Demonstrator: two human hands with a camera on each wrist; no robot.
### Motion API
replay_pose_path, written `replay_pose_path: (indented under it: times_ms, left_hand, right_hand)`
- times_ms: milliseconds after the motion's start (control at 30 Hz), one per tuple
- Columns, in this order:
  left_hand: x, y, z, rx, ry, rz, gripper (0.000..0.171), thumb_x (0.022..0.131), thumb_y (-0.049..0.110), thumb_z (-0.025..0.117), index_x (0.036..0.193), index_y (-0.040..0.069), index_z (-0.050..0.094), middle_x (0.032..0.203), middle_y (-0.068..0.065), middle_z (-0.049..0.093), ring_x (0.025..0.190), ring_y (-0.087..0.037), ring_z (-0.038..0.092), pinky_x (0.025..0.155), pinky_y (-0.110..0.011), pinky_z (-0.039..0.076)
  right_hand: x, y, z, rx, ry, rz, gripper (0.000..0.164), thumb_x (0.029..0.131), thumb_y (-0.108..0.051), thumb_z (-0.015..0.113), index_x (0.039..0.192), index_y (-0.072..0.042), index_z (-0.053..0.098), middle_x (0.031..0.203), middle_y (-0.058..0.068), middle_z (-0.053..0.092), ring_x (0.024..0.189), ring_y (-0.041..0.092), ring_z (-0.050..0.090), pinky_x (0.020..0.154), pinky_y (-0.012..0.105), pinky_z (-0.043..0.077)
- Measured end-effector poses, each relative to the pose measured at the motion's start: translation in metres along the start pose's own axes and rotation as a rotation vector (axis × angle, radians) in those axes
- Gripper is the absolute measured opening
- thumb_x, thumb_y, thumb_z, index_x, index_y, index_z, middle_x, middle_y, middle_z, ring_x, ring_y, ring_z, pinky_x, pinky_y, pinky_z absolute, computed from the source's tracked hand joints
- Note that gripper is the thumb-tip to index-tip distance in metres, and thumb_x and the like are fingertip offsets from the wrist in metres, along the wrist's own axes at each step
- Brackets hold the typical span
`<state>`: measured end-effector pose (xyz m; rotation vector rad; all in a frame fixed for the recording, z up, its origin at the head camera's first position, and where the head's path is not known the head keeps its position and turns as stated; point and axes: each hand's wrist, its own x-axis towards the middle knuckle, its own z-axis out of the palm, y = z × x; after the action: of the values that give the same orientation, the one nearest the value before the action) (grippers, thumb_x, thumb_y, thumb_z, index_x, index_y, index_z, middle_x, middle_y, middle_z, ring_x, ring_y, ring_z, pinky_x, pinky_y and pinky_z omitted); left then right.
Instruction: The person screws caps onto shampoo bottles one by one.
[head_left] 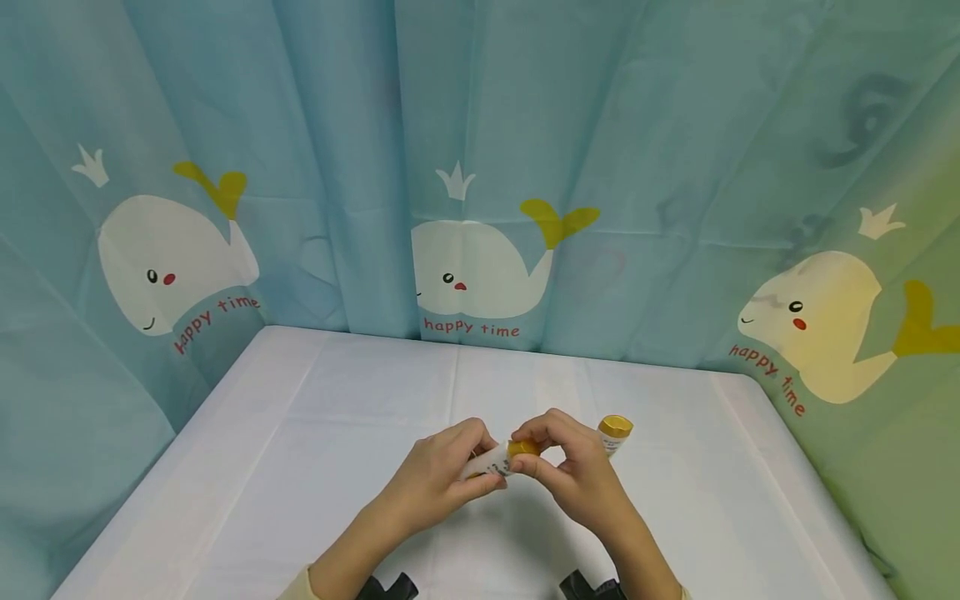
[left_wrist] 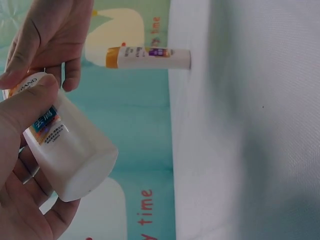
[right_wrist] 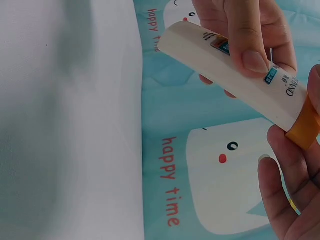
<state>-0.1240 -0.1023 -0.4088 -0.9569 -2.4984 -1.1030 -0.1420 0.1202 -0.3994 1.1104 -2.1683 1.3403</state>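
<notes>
A white shampoo bottle [head_left: 491,462] with a gold cap [head_left: 522,448] is held tilted above the table, its cap end toward the right. My left hand [head_left: 444,471] grips the bottle's body, thumb across the label, as the left wrist view shows. With thumb and fingers my right hand [head_left: 572,467] pinches the gold cap. In the right wrist view the bottle [right_wrist: 235,75] slants, its base at upper left and the orange-gold cap [right_wrist: 304,126] between the right fingers. A second white bottle [left_wrist: 155,58] with a gold cap stands upright on the table, beyond my right hand.
The table [head_left: 337,467] has a white cloth over it. Behind and at both sides hangs a blue-green curtain [head_left: 360,167] printed with white whales. Black straps [head_left: 386,587] show at the bottom edge, near the wrists.
</notes>
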Motion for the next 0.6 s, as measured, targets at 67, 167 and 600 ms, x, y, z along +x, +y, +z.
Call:
replay_pose_path:
  times_ms: [67, 167, 600]
  left_hand:
    - [0.0, 0.0, 0.001, 0.018, 0.011, 0.004, 0.03, 0.089, 0.037, 0.075, 0.096, 0.018, 0.052, 0.087, 0.011, 0.058, 0.068, -0.002, 0.05, 0.058, -0.015, 0.043]
    - [0.0, 0.0, 0.002, 0.054, 0.029, 0.014, 0.031, 0.088, 0.037, 0.076, 0.095, 0.019, 0.052, 0.087, 0.012, 0.058, 0.068, -0.002, 0.049, 0.058, -0.014, 0.042]
    - [0.002, -0.003, 0.011, 0.241, 0.19, 0.115, 0.037, 0.079, 0.031, 0.085, 0.091, 0.015, 0.054, 0.08, 0.01, 0.055, 0.066, 0.0, 0.04, 0.056, -0.012, 0.036]
  right_hand:
    - [0.0, 0.0, 0.001, -0.003, 0.006, 0.016, 0.034, 0.075, -0.006, 0.084, 0.103, -0.016, 0.067, 0.092, -0.007, 0.068, 0.081, 0.007, 0.064, 0.073, 0.024, 0.055]
    - [0.0, -0.001, 0.002, 0.0, 0.016, 0.035, 0.033, 0.076, -0.006, 0.083, 0.102, -0.015, 0.067, 0.091, -0.007, 0.068, 0.08, 0.007, 0.065, 0.072, 0.024, 0.055]
    - [0.001, -0.007, 0.006, -0.021, 0.072, 0.151, 0.028, 0.079, -0.01, 0.083, 0.099, -0.017, 0.066, 0.092, -0.007, 0.07, 0.073, 0.007, 0.063, 0.068, 0.025, 0.056]
